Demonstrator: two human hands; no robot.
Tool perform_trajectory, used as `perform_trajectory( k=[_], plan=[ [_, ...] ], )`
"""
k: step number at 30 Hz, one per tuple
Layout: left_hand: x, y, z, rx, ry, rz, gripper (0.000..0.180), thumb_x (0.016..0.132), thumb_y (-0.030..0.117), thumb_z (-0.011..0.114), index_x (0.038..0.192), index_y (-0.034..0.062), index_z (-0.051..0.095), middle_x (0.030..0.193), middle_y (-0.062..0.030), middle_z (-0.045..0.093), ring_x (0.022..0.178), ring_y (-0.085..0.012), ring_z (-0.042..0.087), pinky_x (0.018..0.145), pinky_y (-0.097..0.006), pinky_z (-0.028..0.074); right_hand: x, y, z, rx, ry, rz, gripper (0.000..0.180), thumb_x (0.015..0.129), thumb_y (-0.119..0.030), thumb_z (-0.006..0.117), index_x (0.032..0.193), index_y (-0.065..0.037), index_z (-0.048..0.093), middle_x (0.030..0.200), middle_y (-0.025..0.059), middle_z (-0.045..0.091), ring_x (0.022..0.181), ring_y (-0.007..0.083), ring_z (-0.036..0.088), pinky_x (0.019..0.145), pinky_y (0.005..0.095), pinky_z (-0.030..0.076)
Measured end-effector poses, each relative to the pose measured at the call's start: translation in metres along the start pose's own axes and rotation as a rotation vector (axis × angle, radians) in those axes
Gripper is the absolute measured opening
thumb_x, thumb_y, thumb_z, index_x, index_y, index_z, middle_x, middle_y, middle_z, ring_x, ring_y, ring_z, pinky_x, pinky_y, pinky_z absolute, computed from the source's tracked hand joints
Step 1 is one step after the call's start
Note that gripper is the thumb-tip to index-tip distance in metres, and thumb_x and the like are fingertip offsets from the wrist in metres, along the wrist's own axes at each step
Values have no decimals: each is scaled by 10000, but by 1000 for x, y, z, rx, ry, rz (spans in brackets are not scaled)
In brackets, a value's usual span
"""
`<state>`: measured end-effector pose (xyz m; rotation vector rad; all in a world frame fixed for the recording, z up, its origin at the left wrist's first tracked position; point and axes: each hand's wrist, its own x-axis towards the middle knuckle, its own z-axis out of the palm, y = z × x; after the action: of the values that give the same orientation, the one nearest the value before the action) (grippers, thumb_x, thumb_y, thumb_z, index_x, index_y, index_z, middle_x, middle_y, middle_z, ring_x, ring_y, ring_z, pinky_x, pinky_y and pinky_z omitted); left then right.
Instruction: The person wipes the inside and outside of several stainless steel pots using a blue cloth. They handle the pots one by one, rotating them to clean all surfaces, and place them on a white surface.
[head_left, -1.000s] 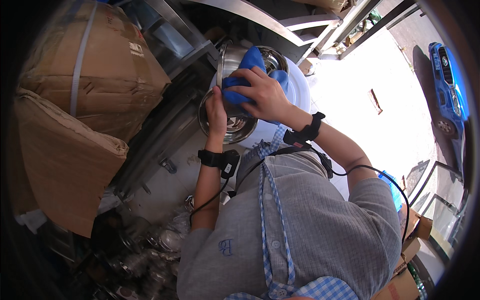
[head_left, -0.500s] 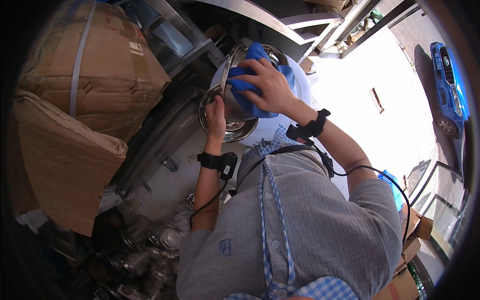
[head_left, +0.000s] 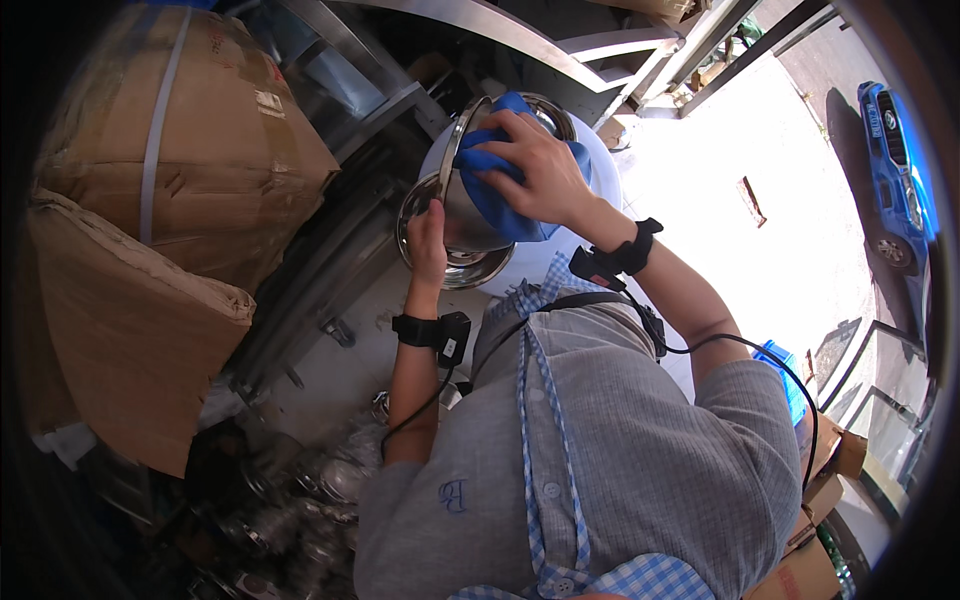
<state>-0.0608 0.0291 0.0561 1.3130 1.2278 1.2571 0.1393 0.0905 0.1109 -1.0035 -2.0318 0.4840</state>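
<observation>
A shiny steel bowl is tipped on its side, its rim facing left. My left hand grips it low by the rim, thumb upward; the fingers behind the steel are hidden. Bunched against the bowl's outer wall is a blue cloth. My right hand holds that cloth with bent fingers and presses it on the steel. Beneath the tipped bowl sit another steel bowl at the near side and a steel bowl at the far right, on a white round surface.
Large strapped cardboard boxes fill the left. A metal frame runs across the far side. Wrapped metalware lies at lower left. To the right are a blue crate, cardboard boxes and a blue car outside.
My right hand and the cloth have shifted slightly over the bowl's wall. The left hand keeps its grip and has moved slightly nearer to me.
</observation>
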Motion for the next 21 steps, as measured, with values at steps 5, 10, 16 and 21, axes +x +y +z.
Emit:
perform_trajectory(
  k=[5, 10, 16, 21],
  plan=[
    [-3, -1, -11, -28, -87, 27, 516, 1024, 385, 401, 923, -59, 644, 772, -32, 634, 716, -93, 544, 650, -237, 402, 20, 45, -9, 234, -16, 342, 325, 862, -306, 583, 1041, -58, 694, 1150, 112, 580, 1043, 311, 576, 874, 412, 472],
    [-2, -3, -9, -18, -51, 2, 523, 1018, 411, 393, 880, -33, 631, 763, -21, 614, 709, -91, 530, 633, -242, 392, 4, 15, -7, -16, 86, -13, 246, 812, -230, 629, 985, -73, 705, 1133, 123, 578, 1000, 315, 574, 809, 401, 499],
    [-6, -3, -1, -84, 17, -19, 502, 1020, 375, 411, 945, -65, 642, 843, -44, 648, 772, -103, 552, 686, -255, 424, 2, 6, 2, 20, 51, -40, 247, 810, -223, 633, 994, -75, 702, 1121, 120, 579, 989, 310, 581, 784, 394, 509],
    [-2, -1, -24, 28, -151, -16, 492, 1022, 363, 411, 976, -70, 640, 881, -56, 656, 814, -104, 552, 729, -251, 422, 14, 35, -3, 127, 140, 216, 279, 857, -264, 587, 1010, -53, 685, 1116, 130, 576, 983, 340, 581, 850, 415, 474]
  ],
)
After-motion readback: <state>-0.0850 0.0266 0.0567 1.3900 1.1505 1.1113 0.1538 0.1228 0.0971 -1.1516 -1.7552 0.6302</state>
